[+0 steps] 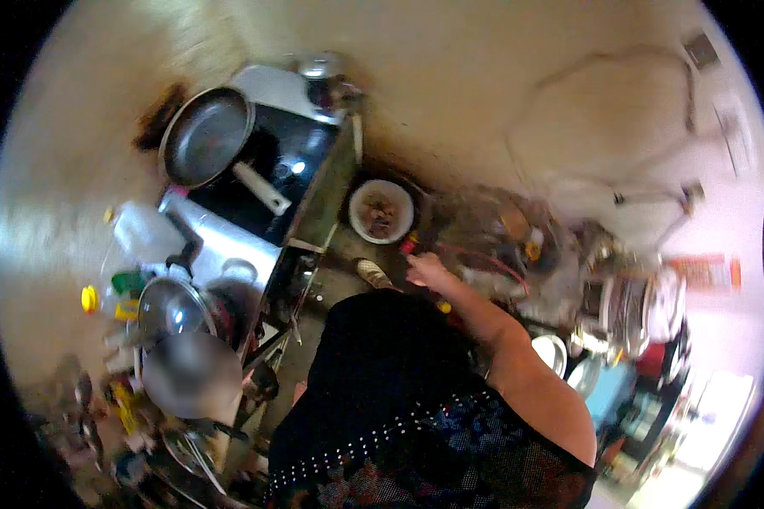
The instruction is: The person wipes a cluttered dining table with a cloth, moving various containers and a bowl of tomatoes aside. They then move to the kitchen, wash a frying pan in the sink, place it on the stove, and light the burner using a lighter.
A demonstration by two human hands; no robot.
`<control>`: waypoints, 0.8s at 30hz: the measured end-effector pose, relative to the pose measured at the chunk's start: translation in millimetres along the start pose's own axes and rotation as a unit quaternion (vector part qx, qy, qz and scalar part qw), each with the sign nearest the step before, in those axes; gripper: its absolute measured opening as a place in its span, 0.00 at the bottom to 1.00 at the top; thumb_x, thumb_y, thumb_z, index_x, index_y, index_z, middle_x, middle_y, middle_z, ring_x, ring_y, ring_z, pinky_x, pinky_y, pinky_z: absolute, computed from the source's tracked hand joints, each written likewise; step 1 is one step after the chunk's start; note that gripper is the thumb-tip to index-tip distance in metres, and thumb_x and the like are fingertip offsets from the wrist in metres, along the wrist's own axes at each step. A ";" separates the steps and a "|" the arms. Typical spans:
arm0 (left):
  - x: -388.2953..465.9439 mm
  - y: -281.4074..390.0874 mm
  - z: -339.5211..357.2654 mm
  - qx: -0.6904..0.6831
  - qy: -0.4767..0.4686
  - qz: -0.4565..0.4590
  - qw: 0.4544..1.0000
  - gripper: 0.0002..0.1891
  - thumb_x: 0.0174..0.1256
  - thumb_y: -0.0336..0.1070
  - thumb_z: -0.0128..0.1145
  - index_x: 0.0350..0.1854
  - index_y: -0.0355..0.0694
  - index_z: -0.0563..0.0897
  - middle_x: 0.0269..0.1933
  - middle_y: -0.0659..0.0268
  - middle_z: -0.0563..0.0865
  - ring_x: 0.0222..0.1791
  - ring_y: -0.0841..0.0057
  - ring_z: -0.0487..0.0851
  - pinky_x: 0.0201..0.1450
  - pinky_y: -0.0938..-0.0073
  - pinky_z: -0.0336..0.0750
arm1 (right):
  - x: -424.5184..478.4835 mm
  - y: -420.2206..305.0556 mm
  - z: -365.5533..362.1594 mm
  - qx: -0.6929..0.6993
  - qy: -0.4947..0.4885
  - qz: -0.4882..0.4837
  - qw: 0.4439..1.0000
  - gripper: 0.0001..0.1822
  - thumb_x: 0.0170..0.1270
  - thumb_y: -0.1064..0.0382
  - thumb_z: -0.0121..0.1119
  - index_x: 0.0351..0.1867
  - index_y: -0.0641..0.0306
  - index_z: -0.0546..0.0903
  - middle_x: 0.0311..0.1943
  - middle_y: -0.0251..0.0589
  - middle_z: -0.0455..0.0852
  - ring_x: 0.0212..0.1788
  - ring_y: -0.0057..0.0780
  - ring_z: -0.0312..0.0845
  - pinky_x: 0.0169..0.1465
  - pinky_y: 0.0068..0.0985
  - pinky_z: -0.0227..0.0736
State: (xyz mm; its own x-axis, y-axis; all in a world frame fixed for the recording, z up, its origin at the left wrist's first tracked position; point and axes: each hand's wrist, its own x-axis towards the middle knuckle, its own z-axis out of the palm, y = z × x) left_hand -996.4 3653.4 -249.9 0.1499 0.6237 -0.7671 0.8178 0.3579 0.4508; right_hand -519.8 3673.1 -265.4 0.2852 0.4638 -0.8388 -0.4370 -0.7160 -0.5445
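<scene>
My right hand (428, 270) reaches out ahead of my body, its fingers at a small red object (409, 244); blur hides whether they grip it. Just beyond lies a white bucket (382, 212) with brownish scraps inside, standing on the floor. Of my left hand only a sliver of skin (300, 390) shows beside my dark top, so its fingers are hidden. A frying pan (207, 137) with a pale handle rests on the black cooktop (305, 137) to the left.
Left, the metal counter (229, 226) bears a steel pot (175, 308) and plastic bottles (143, 232). Plastic bags (484, 219) are heaped on the right, near a dish rack (617, 308) and metal bowls (549, 355). My shoe (374, 273) is on the floor near the bucket.
</scene>
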 end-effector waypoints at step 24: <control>-95.4 115.7 23.1 -0.080 0.111 -0.020 0.990 0.10 0.59 0.39 0.59 0.33 0.36 0.79 0.28 0.62 0.82 0.30 0.74 0.78 0.35 0.69 0.73 | 66.8 117.3 -403.2 -0.429 0.335 0.024 0.839 0.27 0.56 0.51 0.60 0.46 0.76 0.78 0.45 0.59 0.81 0.47 0.50 0.79 0.48 0.39 0.75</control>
State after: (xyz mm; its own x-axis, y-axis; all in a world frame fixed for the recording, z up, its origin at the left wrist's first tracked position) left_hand -903.3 3619.2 -135.1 -0.0212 0.7379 -0.6746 0.7189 0.4802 0.5027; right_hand -208.1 3409.7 -384.7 0.8261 0.2323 -0.5134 0.2306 -0.9707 -0.0683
